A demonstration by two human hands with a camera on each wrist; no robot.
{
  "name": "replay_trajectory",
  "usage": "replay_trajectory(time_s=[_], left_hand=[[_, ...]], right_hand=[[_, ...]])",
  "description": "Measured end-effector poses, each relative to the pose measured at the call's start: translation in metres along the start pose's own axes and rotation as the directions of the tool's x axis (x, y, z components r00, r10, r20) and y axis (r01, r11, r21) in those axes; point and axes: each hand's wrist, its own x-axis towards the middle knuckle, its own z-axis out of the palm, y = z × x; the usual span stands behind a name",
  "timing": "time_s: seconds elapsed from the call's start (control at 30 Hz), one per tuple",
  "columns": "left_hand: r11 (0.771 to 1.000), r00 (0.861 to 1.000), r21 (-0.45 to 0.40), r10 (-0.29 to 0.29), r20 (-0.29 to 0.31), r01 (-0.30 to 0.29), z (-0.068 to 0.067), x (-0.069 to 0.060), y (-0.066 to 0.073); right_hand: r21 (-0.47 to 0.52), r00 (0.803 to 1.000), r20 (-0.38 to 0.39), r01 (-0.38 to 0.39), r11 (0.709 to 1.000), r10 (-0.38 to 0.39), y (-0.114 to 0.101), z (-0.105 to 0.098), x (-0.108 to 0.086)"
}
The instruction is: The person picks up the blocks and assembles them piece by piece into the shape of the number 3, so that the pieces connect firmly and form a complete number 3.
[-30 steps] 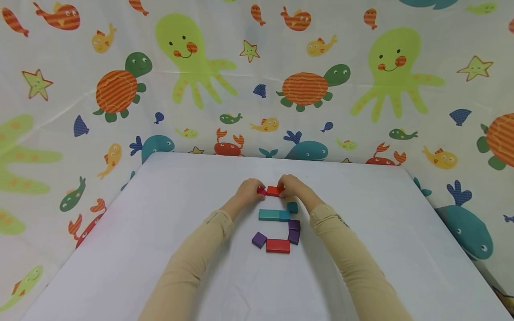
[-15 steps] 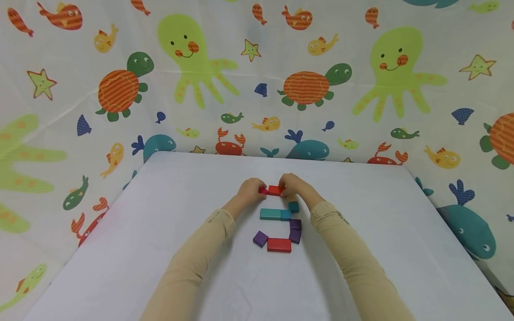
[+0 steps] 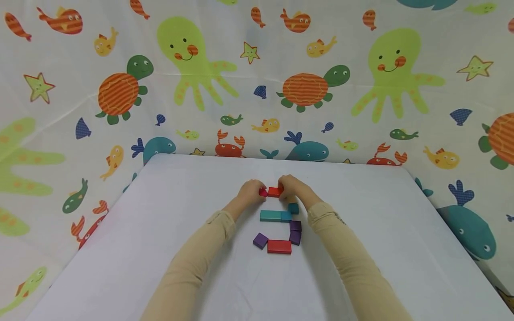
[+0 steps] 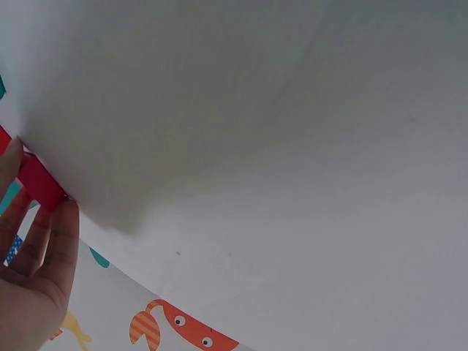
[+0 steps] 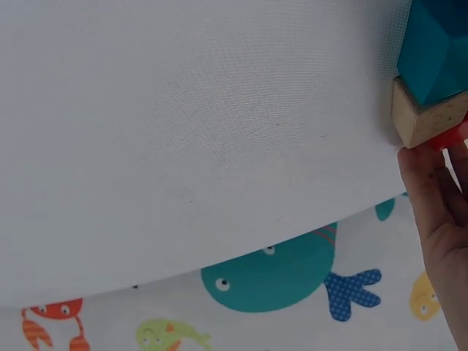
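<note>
Two hands work at the far end of a block figure. My left hand (image 3: 250, 192) pinches a small pinkish-red block (image 4: 42, 181) between thumb and fingers, at the left end of a red rectangular block (image 3: 274, 192). At that block's other end is my right hand (image 3: 292, 187), its curled fingers gripping the end and covering part of it. A fingertip in the right wrist view touches the corner of a plain wooden block (image 5: 424, 117), which adjoins a teal block (image 5: 435, 55). The right thumb's contact is partly hidden.
Nearer the person lie a long teal block (image 3: 270, 216) with a small blue one (image 3: 286, 216), several purple blocks (image 3: 260, 240) and a larger red block (image 3: 279, 246). The white table (image 3: 180, 187) meets a sea-animal cloth (image 3: 245, 89) behind.
Both hands stay almost in place at the far blocks. The whole view shifts slightly with the head; the blocks keep their arrangement.
</note>
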Motion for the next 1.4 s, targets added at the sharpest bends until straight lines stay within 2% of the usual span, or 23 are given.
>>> replay_trajectory(time_s=[0.23, 0.43, 0.57, 0.67, 0.77, 0.83, 0.9, 1.03, 1.23, 1.4], left_hand=[[1.000, 1.000, 0.001, 0.009, 0.009, -0.009, 0.002, -0.001, 0.000], [1.000, 1.000, -0.025, -0.007, 0.006, 0.007, -0.004, -0.003, -0.001], [0.999, 1.000, -0.044, -0.008, 0.029, 0.009, -0.010, -0.005, -0.004], [0.998, 0.999, -0.054, -0.010, 0.037, 0.012, -0.019, -0.007, -0.009], [0.999, 1.000, -0.041, 0.011, 0.018, -0.010, -0.031, -0.011, -0.014], [0.998, 0.999, -0.038, 0.043, -0.011, -0.043, -0.041, -0.014, -0.015], [0.996, 0.995, -0.032, 0.083, -0.048, -0.085, -0.051, -0.017, -0.016], [0.987, 0.981, -0.037, 0.153, -0.123, -0.158, -0.070, -0.023, -0.015], [0.974, 0.954, 0.028, 0.227, -0.196, -0.226, -0.093, -0.037, -0.014], [0.961, 0.938, 0.088, 0.275, -0.209, -0.262, -0.107, -0.057, -0.016]], right_hand=[[0.000, 1.000, -0.005, -0.007, 1.000, 0.007, 0.000, 0.002, -0.003], [0.103, 1.000, 0.004, -0.018, 0.995, 0.017, 0.006, 0.001, -0.007], [0.165, 1.000, 0.015, 0.010, 0.986, -0.012, 0.013, -0.003, -0.010], [0.198, 0.999, -0.015, 0.051, 0.979, -0.049, 0.019, -0.004, -0.014], [0.213, 0.991, -0.101, 0.108, 0.971, -0.088, 0.024, -0.006, -0.022], [0.219, 0.978, -0.185, 0.140, 0.966, -0.100, 0.027, -0.010, -0.029], [0.204, 0.955, -0.278, 0.167, 0.965, -0.107, 0.028, -0.014, -0.037], [0.189, 0.909, -0.406, 0.184, 0.965, -0.094, 0.028, -0.025, -0.052], [0.183, 0.856, -0.507, 0.223, 0.957, -0.102, 0.021, -0.038, -0.074], [0.125, 0.819, -0.560, 0.231, 0.965, -0.123, 0.021, -0.040, -0.094]])
